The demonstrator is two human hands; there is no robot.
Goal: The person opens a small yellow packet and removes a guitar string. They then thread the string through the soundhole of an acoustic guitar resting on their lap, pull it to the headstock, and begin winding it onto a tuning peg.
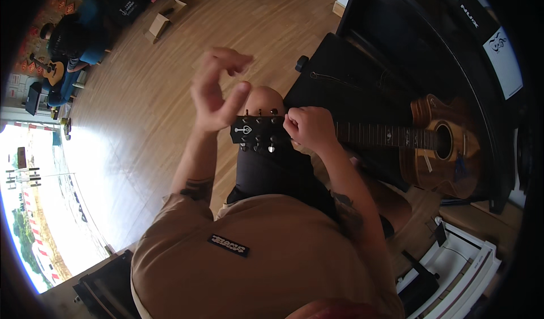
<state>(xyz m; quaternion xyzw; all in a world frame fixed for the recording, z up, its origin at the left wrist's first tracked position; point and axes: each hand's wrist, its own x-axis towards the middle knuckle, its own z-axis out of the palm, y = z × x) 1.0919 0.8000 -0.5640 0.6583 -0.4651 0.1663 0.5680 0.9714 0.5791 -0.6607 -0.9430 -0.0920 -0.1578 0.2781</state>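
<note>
A music shop: pale wood-strip floor (147, 92), a brown acoustic guitar (436, 149), a seated person playing a small guitar (54, 69), black instrument cases (362, 64).

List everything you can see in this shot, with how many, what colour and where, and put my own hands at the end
acoustic guitar: one, brown wood, lying across the lap, body to the right
headstock: one, black with silver tuning pegs, centre, over the knee
black case: one, open on the floor behind the guitar neck
cardboard boxes: two, tan, on the wooden floor at upper left
seated person with a small guitar: one, dark clothes, far upper left
white printer-like unit: one, lower right
left hand: one, raised above the headstock, fingers curled, holding nothing visible
right hand: one, closed at the neck right beside the headstock
</note>
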